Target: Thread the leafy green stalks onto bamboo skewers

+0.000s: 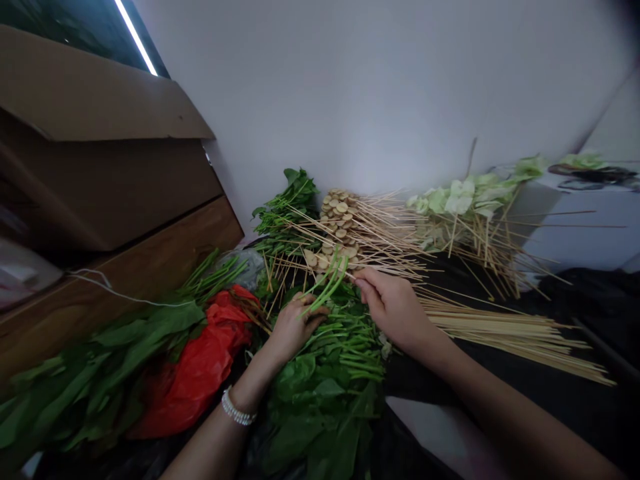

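My left hand is closed around a few green vegetable stems that stick up and to the right from its fingers. My right hand pinches the end of a thin bamboo skewer right beside those stems. Both hands hover over a heap of leafy greens lying in front of me. A beaded bracelet circles my left wrist. Just beyond the hands lies a pile of skewers threaded with round tan slices.
Loose bamboo skewers lie in a bundle at the right. Skewers with pale green leaves are stacked at the back right. A red plastic bag and more greens lie at the left, below a cardboard box.
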The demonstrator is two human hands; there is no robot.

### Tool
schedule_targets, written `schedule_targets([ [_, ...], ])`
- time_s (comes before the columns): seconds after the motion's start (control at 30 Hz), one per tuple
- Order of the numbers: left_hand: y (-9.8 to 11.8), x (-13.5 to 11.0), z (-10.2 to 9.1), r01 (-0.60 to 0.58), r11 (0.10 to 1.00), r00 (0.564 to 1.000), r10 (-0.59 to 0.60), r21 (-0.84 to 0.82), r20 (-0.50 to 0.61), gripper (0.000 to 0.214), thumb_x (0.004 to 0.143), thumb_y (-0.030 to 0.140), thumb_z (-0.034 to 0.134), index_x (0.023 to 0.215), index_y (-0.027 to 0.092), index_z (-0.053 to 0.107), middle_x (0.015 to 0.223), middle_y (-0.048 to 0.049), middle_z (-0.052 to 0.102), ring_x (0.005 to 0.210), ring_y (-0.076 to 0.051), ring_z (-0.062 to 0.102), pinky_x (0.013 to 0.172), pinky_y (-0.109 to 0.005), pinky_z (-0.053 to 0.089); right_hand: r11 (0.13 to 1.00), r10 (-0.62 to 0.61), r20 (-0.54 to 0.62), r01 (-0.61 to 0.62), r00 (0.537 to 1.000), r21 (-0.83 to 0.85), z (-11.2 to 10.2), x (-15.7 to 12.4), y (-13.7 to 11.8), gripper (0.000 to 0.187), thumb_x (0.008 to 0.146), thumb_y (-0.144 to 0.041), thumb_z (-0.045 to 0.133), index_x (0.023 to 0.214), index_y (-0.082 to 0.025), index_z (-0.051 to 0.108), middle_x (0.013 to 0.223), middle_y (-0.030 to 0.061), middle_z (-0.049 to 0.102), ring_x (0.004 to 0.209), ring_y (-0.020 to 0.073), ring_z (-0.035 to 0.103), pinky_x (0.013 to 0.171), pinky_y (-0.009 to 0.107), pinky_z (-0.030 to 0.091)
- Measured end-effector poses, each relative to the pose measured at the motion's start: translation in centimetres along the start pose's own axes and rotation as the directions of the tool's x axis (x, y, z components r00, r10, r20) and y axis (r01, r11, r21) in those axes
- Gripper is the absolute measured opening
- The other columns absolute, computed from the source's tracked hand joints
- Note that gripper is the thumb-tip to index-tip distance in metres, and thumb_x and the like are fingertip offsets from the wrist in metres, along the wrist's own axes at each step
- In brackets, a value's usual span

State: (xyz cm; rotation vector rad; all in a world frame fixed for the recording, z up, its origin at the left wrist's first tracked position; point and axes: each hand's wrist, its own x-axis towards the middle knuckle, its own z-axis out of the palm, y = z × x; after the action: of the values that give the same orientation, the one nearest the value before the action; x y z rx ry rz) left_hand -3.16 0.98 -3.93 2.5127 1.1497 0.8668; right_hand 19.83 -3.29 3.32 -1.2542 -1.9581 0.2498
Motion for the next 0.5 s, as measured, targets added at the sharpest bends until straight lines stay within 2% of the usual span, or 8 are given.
schedule_targets([
  [0.07,0.3,0.1,-0.4,0.019,0.998,1.000,-0.019,-0.054,-0.008,0.014,0.085,0.021,0.065,0.091,0.025,0.077,0.086,-0.0073,0.070,0.087,-0.023,0.059,0.082,-0.034,0.043,1.000,0.000,0.003,0.000,1.000,0.004,0.1,0.0,0.0,0.024,0.098,-0.025,0.040,0.090,-0.021,0.061,0.075,0.0034,0.066,0.065,0.0168,0.059,0.066,0.026,0.039],
  [0.17,0.8,0.2,-1.1,0.077,0.972,0.983,-0.111,-0.222,-0.145,0.014,0.082,0.022,0.068,0.092,0.025,0.076,0.087,-0.0058,0.072,0.086,-0.023,0.060,0.082,-0.032,0.044,1.000,0.008,0.006,-0.008,1.000,0.005,0.1,0.0,0.0,0.024,0.098,-0.026,0.040,0.090,-0.021,0.062,0.074,0.0032,0.066,0.064,0.0168,0.059,0.066,0.026,0.039],
  [0.27,1.2,0.4,-1.7,0.152,0.880,0.903,-0.309,-0.450,-0.299,0.018,0.079,0.024,0.073,0.096,0.023,0.077,0.095,-0.0062,0.074,0.091,-0.022,0.063,0.087,-0.031,0.045,1.000,-0.003,-0.004,0.003,1.000,0.004,0.0,-0.1,-0.1,0.025,0.099,-0.025,0.040,0.089,-0.020,0.062,0.073,0.0029,0.065,0.065,0.0168,0.058,0.067,0.026,0.039],
  [0.3,1.2,0.5,-1.9,0.173,0.819,0.868,-0.389,-0.547,-0.308,0.020,0.077,0.026,0.075,0.097,0.022,0.077,0.094,-0.0063,0.075,0.090,-0.021,0.064,0.087,-0.030,0.046,1.000,-0.010,-0.005,0.010,1.000,0.008,0.0,-0.1,-0.2,0.024,0.099,-0.025,0.040,0.088,-0.020,0.061,0.073,0.0029,0.065,0.065,0.0167,0.058,0.067,0.026,0.039],
  [0.37,1.3,0.7,-2.2,0.168,0.630,0.807,-0.530,-0.758,-0.261,0.025,0.073,0.030,0.079,0.096,0.020,0.077,0.089,-0.0056,0.075,0.084,-0.018,0.065,0.082,-0.028,0.048,1.000,-0.021,0.007,0.020,1.000,0.021,0.1,-0.2,-0.3,0.023,0.099,-0.024,0.040,0.088,-0.020,0.061,0.075,0.0028,0.065,0.065,0.0162,0.058,0.067,0.026,0.039],
  [0.43,1.4,0.8,-2.4,0.127,0.386,0.782,-0.606,-0.914,-0.147,0.033,0.068,0.031,0.084,0.097,0.018,0.076,0.083,-0.0044,0.074,0.075,-0.014,0.065,0.076,-0.025,0.050,1.000,-0.023,0.041,0.022,0.999,0.021,0.3,-0.3,-0.4,0.023,0.099,-0.024,0.040,0.088,-0.020,0.060,0.076,0.0028,0.065,0.065,0.0159,0.058,0.067,0.026,0.039],
  [0.5,1.4,1.0,-2.6,0.101,0.182,0.780,-0.625,-0.978,-0.036,0.038,0.063,0.028,0.087,0.097,0.015,0.076,0.080,-0.0036,0.073,0.071,-0.011,0.063,0.069,-0.021,0.050,1.000,-0.020,0.081,0.020,0.996,-0.002,0.6,-0.4,-0.3,0.024,0.099,-0.024,0.040,0.088,-0.020,0.061,0.077,0.0029,0.065,0.067,0.0162,0.058,0.068,0.026,0.039],
])
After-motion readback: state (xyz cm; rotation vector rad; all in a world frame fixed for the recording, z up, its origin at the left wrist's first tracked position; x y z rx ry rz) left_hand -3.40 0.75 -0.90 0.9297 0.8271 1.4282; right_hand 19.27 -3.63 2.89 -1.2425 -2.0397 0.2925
